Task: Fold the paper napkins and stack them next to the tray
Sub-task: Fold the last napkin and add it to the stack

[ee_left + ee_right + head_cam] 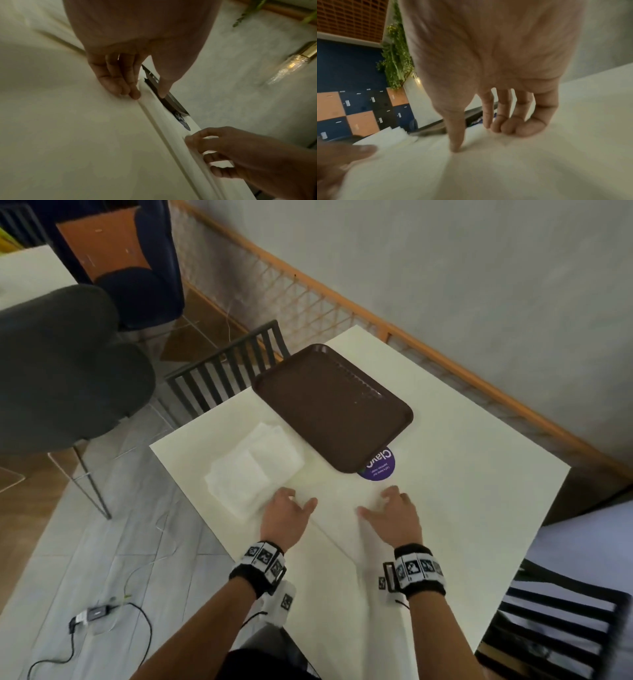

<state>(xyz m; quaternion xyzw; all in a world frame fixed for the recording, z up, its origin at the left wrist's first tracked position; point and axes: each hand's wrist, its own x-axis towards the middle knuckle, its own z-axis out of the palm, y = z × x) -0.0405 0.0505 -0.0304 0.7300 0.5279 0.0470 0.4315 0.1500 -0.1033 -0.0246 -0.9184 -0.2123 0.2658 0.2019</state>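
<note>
Napkins (pixel 255 467) lie stacked just left of the brown tray (pixel 334 405). My left hand (pixel 284 517) and right hand (pixel 394 517) press a flat sheet (pixel 339 529) (fingers spread, gripping nothing) on the table (pixel 462 474).

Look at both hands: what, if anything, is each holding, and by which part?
Nothing is gripped. The left hand and right hand press their fingertips down on a large napkin spread flat on the table, at its far edge.

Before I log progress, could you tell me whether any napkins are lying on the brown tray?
No, the brown tray is bare; the napkins lie on the table beside it.
</note>
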